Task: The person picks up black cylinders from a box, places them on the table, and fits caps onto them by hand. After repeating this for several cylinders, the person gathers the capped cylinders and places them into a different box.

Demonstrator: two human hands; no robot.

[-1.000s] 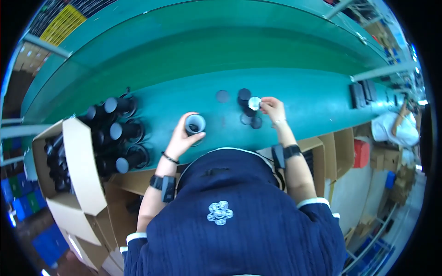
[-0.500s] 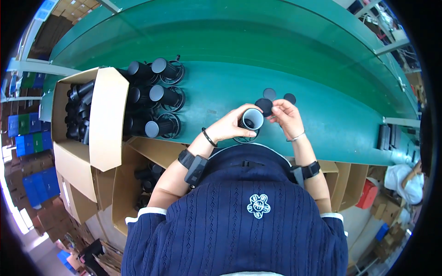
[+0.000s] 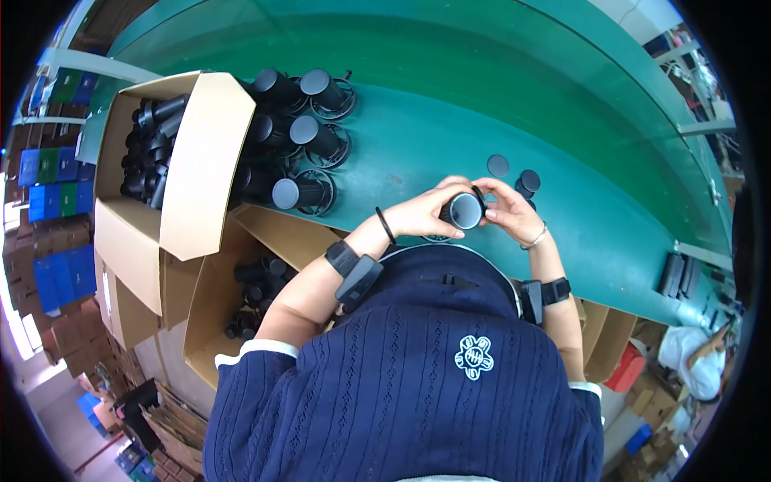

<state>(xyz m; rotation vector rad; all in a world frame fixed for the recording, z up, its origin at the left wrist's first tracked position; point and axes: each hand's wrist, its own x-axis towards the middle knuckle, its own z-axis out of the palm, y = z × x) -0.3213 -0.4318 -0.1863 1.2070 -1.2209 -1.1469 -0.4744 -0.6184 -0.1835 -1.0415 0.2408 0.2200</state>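
1. Dark cylinder (image 3: 466, 211), one: standing out with its pale-lined mouth facing up, near the near edge of the tabletop (image 3: 418, 153), right of that edge's midpoint; the left hand is covering much of its wall, and its lower end is hiding from view.
2. Left hand (image 3: 434, 210): its grip is curling around the cylinder, thumb toward the near edge; the farther fingers are partly disappearing behind the rim.
3. Right hand (image 3: 511, 213): its grip is pinching a thin black disc at the cylinder's right side.
4. Black disc (image 3: 480, 198), one: showing nearly edge-on; whether it is touching the rim, one cannot tell.
5. Round base (image 3: 435, 238), one: peeping out below the left hand by the near edge, mostly covered; its joining to the cylinder is not showing.
6. Grey disc (image 3: 498, 165), one: lying flat beyond the hands, toward the far edge.
7. Loose dark discs (image 3: 529, 178): overlapping just beyond the right hand, which is partly masking them; the count is remaining uncertain.
8. Capped cylinders (image 3: 316, 136), several: standing on ringed bases toward the tabletop's left end; a carton flap is concealing some.
9. Carton (image 3: 205, 165), one: holding jumbled black parts at the left end, hiding that end's near corner.
10. Dark oblong pieces (image 3: 673, 275): sitting toward the right end, too small for detail.
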